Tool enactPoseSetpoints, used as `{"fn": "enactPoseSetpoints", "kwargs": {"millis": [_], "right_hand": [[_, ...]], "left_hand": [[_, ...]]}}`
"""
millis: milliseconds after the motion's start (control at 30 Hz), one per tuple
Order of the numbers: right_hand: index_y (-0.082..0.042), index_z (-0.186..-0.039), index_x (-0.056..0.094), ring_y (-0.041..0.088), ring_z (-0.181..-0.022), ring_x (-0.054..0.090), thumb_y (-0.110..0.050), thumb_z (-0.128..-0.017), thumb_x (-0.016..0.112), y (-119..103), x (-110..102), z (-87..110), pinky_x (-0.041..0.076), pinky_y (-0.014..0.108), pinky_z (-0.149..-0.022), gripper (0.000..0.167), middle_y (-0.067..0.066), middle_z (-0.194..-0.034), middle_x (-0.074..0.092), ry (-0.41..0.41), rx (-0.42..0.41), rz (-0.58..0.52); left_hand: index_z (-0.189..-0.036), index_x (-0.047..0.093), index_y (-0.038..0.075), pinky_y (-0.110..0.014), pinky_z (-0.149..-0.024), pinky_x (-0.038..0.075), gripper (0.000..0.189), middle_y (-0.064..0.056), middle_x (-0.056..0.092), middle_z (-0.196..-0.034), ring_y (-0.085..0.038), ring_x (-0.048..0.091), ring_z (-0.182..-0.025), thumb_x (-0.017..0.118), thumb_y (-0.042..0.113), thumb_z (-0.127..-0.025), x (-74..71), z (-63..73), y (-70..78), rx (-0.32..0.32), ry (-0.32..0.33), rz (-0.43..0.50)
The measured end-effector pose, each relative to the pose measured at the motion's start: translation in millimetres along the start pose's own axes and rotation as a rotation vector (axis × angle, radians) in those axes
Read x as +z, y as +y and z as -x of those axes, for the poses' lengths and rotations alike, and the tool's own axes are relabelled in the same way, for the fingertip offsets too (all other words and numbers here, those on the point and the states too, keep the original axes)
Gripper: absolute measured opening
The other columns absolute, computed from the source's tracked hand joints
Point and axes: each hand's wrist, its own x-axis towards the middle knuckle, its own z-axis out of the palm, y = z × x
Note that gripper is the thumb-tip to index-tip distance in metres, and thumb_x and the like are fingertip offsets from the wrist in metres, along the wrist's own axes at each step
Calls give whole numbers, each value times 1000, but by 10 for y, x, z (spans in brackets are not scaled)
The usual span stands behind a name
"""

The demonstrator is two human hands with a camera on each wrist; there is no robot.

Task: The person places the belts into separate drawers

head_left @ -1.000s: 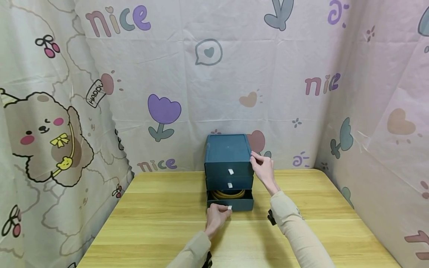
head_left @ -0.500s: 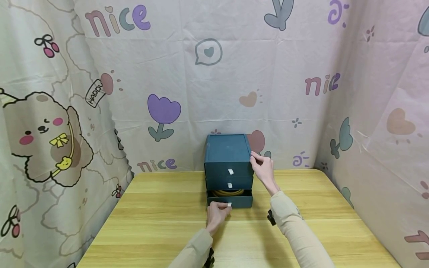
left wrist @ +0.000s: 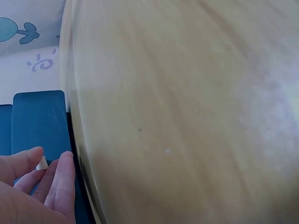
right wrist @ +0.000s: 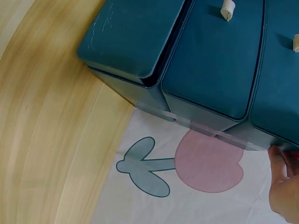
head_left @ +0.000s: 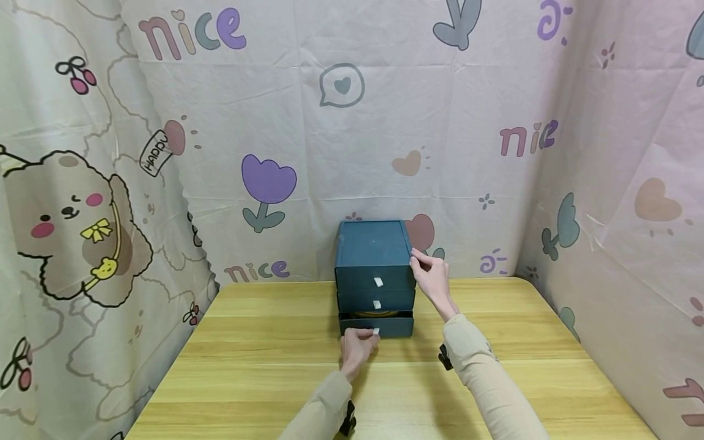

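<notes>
A dark blue three-drawer desktop organizer point(head_left: 374, 244) stands at the back of the wooden table. Its bottom drawer point(head_left: 393, 326) sticks out a little, with a sliver of a yellow-brown ring-shaped thing point(head_left: 379, 314) showing inside; the rest of that is hidden. My left hand point(head_left: 357, 352) pinches the small white pull tab point(left wrist: 42, 163) on this drawer between thumb and fingers. Up at the organizer's right side, my right hand point(head_left: 431, 278) rests its fingertips against the top side edge. The right wrist view catches those fingers point(right wrist: 276, 163) touching the side wall near the top drawer.
The upper two drawers sit closed, each with a white tab, the top one's tab point(head_left: 378, 282) above the middle one's tab point(head_left: 376, 304). A printed curtain point(head_left: 352, 140) hangs behind and on both sides. Wooden tabletop point(head_left: 264, 342) surrounds the organizer.
The bottom drawer has slid inward, pushed by my left hand on its tab, and less of the yellow-brown ring shows. My right hand has stayed at the organizer's side.
</notes>
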Motion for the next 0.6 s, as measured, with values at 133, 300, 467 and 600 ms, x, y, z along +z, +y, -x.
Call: {"fn": "enactPoseSetpoints", "kwargs": {"millis": [133,300,467,600], "right_hand": [[-5,-127,70,28,-114,70,-15,-97,63,1,0,3,57,42,-94,32,12,-131,69,1,6,-4],[-4,-126,70,29,-114,70,-14,-97,63,7,1,1,57,42,-94,32,13,-131,69,2,-1,-3],[-5,-126,71,29,-113,70,-14,-96,64,11,4,2,57,43,-93,31,13,-130,69,11,-10,5],[-5,-126,71,28,-114,70,-14,-96,64,11,9,-3,57,43,-94,31,13,-130,69,12,-11,10]], "left_hand": [[-99,79,-3,-25,-55,53,17,-16,78,-80,-27,74,-68,76,5,-84,12,-11,-7,-8,10,28],[-100,79,-4,-26,-56,55,18,-16,78,-80,-27,75,-69,77,4,-84,28,-26,-8,-11,21,31],[-99,79,-2,-26,-57,54,18,-15,78,-81,-26,74,-69,77,5,-83,41,-44,-6,-17,33,21],[-98,80,-1,-24,-57,51,17,-14,78,-77,-25,74,-68,77,5,-82,51,-68,1,-18,50,20]]}}
